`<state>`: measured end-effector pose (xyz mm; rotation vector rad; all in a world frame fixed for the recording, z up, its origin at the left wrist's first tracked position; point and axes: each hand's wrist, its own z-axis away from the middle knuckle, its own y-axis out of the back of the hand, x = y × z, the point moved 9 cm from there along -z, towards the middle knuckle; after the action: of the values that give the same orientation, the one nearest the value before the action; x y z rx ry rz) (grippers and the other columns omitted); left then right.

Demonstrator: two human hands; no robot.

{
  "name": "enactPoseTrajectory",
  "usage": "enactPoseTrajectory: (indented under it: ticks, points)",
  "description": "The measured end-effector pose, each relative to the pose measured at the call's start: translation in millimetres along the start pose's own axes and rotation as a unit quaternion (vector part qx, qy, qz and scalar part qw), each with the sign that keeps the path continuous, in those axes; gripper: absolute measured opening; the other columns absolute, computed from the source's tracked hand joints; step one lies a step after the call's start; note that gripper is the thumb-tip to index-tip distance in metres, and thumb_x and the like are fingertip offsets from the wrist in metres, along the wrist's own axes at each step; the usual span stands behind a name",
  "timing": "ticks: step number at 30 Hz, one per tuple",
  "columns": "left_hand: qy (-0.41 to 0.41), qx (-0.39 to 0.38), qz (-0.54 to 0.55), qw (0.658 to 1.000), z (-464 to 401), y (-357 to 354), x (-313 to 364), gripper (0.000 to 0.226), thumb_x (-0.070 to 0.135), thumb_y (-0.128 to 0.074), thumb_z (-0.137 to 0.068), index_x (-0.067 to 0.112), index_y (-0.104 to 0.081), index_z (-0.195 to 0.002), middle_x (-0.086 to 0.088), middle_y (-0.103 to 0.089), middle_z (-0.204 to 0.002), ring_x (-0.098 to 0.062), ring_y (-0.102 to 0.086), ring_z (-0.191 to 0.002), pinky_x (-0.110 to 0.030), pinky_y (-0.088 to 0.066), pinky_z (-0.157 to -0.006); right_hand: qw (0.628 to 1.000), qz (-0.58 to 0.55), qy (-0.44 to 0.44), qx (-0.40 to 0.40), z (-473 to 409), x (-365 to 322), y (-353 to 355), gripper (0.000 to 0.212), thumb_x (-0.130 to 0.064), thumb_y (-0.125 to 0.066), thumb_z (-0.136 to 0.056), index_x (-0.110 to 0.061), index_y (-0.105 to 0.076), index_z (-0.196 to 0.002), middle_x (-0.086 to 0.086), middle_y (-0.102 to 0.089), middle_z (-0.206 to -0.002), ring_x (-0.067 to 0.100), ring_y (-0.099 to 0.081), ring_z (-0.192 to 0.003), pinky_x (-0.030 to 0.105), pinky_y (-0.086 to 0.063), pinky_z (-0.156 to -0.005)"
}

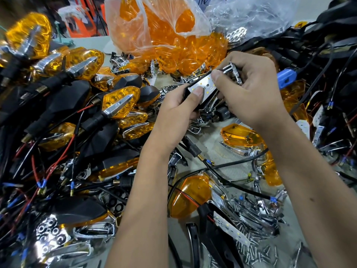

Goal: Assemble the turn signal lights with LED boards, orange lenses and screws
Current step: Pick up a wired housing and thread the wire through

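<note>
My left hand [174, 105] grips the black housing [190, 97] above the table [218, 151], thumb on the LED board [204, 86]. My right hand [249, 89] presses the board while pinching a chrome reflector [234, 71]. I'm seating the board; reflector next, I reckon.

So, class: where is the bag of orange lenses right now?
In the head view, the clear bag of orange lenses sits at the top centre of the table, just beyond both hands, with a second clear bag of shiny metal parts to its right.
</note>
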<state>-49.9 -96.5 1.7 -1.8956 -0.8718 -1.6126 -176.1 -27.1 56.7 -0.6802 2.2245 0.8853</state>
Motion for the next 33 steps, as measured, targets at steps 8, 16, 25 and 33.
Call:
enactPoseTrajectory:
  ticks: [8,16,25,33]
  points:
    - [0.005,-0.002,-0.028,1.0,-3.1,1.7,-4.9,0.022,0.027,-0.048,-0.111,0.011,-0.051,-0.097,0.017,-0.034,-0.06,-0.003,-0.028,-0.049,-0.013,-0.028,-0.046,1.0,0.013,0.009,0.001,0.5,-5.3,1.1,0.024,-0.02,-0.064,-0.098,-0.001,-0.067,-0.084,0.017,-0.059,-0.066,0.036,-0.052,-0.061,0.046,-0.046,-0.059]
    - [0.013,-0.011,-0.002,1.0,-1.7,0.0,-5.7,0.026,0.025,-0.047,-0.111,0.016,-0.047,-0.086,0.018,-0.035,-0.059,0.0,-0.028,-0.047,-0.014,-0.025,-0.044,1.0,0.008,0.012,0.0,0.5,-7.5,1.1,0.02,-0.017,-0.065,-0.097,-0.003,-0.066,-0.083,0.006,-0.056,-0.064,0.03,-0.05,-0.06,0.043,-0.046,-0.059]
    - [0.003,-0.018,0.01,1.0,-0.9,-1.3,-3.0,0.041,0.025,-0.049,-0.111,0.036,-0.066,-0.076,0.018,-0.037,-0.059,-0.001,-0.029,-0.048,-0.013,-0.027,-0.044,1.0,0.008,0.025,-0.008,1.0,-8.4,0.3,0.02,-0.017,-0.064,-0.097,-0.003,-0.066,-0.083,0.005,-0.057,-0.066,0.029,-0.052,-0.061,0.044,-0.045,-0.059]
    - [-0.013,-0.015,-0.004,1.0,-1.1,0.8,-1.6,0.029,0.026,-0.051,-0.109,0.028,-0.06,-0.082,0.017,-0.045,-0.063,-0.002,-0.038,-0.052,-0.01,-0.032,-0.047,1.0,0.005,0.015,-0.019,0.9,-6.1,-0.3,0.016,-0.018,-0.064,-0.097,-0.01,-0.065,-0.083,-0.003,-0.054,-0.064,0.016,-0.045,-0.058,0.032,-0.039,-0.057]
